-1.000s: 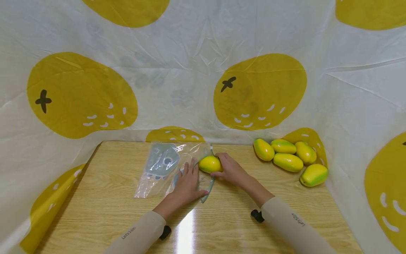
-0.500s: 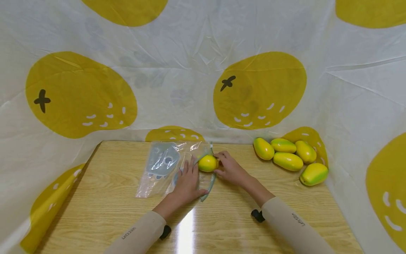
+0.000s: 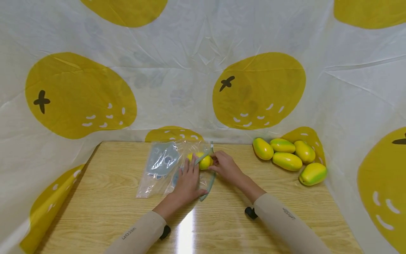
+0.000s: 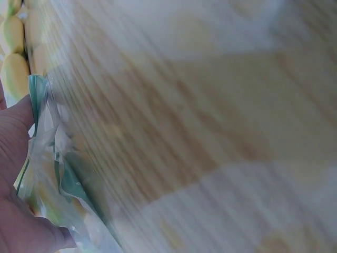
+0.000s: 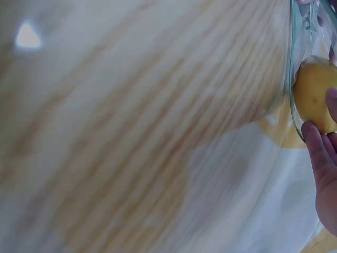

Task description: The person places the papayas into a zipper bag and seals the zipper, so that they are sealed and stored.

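A clear zip bag [image 3: 171, 188] with a blue-grey print lies flat, its green-edged mouth facing right. Fingers spread and straight, my left hand [image 3: 187, 181] rests on the bag near that mouth; its thumb reaches the bag's edge. Most of a yellow-green papaya-like fruit [image 3: 204, 163] is inside the mouth, partly behind the film and the left fingertips. My right hand [image 3: 226, 167] grips the fruit's outer end with bent fingers. In the right wrist view, fingers touch the fruit [image 5: 315, 97] beside the bag's rim [image 5: 293, 74]. The left wrist view catches the bag [image 4: 50, 153] and part of the left hand.
Several more fruits of the same kind [image 3: 287, 161] lie grouped at the back right of the wooden table [image 3: 117, 218]. White cloth [image 3: 177, 88] printed with large yellow fruit rises behind the table and at both sides.
My right hand has moved left, sliding the fruit further into the bag's mouth, so film now covers much of it. The left hand stays on the bag.
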Tool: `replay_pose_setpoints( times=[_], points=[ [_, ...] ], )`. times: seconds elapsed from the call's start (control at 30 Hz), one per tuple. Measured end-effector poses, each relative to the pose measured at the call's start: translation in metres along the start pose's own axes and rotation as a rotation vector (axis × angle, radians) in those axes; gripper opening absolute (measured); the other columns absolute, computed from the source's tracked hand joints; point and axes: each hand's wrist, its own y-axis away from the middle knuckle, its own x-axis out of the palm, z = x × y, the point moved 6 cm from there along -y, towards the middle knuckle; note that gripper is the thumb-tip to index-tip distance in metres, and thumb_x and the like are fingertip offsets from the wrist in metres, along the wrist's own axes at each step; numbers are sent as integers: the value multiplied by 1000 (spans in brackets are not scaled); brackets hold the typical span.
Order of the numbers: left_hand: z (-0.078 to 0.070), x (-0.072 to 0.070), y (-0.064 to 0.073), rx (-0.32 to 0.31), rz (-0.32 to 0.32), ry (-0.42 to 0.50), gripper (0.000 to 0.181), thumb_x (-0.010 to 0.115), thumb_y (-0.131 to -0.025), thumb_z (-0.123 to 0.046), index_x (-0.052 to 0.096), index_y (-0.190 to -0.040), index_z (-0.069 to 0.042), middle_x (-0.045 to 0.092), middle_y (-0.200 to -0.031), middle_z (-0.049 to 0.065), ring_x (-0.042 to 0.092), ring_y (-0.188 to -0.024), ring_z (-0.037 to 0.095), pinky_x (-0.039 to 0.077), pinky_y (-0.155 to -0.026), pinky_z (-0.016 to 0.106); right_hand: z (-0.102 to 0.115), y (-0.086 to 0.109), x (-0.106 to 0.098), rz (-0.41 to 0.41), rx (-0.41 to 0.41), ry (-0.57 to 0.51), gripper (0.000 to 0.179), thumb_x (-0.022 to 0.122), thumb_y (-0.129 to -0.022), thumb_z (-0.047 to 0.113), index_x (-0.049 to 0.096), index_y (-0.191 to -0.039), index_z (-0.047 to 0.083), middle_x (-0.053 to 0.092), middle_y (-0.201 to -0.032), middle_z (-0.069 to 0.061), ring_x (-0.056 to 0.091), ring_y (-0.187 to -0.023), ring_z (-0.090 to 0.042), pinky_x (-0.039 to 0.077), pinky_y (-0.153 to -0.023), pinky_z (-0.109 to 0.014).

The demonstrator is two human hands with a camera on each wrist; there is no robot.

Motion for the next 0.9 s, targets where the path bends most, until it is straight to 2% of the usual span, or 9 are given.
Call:
replay_pose_setpoints(
  times=[0.2, 0.3, 0.47, 0.9],
  points=[
    [1, 0, 0, 3, 0, -36, 128, 85, -75, -63, 18, -163, 2, -8, -173, 17, 9, -158, 47, 32, -114, 72, 3, -11, 4, 1, 30, 4, 37, 86, -84, 16, 67, -111, -2, 66, -103, -12, 68, -88, -22, 59, -76, -25],
    [1, -1, 0, 10, -10, -46, 130, 85, -74, -64, 16, -164, 2, -6, -173, 17, 9, -158, 48, 33, -114, 72, 5, -16, 6, -25, 15, 23, 35, 86, -84, 16, 67, -106, -2, 65, -99, -10, 66, -85, -19, 58, -73, -24],
    [0, -1, 0, 26, -21, -54, 127, 85, -74, -63, 22, -162, 3, -4, -174, 17, 11, -157, 48, 34, -112, 73, 8, -19, 7, -84, -21, 46, 33, 88, -80, 12, 67, -101, -2, 66, -93, -10, 66, -82, -18, 58, -71, -24],
    [-2, -1, 0, 38, 7, -75, 121, 83, -76, -64, 28, -160, 3, -5, -174, 17, 12, -157, 48, 36, -112, 71, 7, -21, 7, -94, -14, 8, 25, 84, -84, 5, 69, -102, -2, 70, -95, -10, 70, -83, -19, 60, -73, -26]
  ],
)
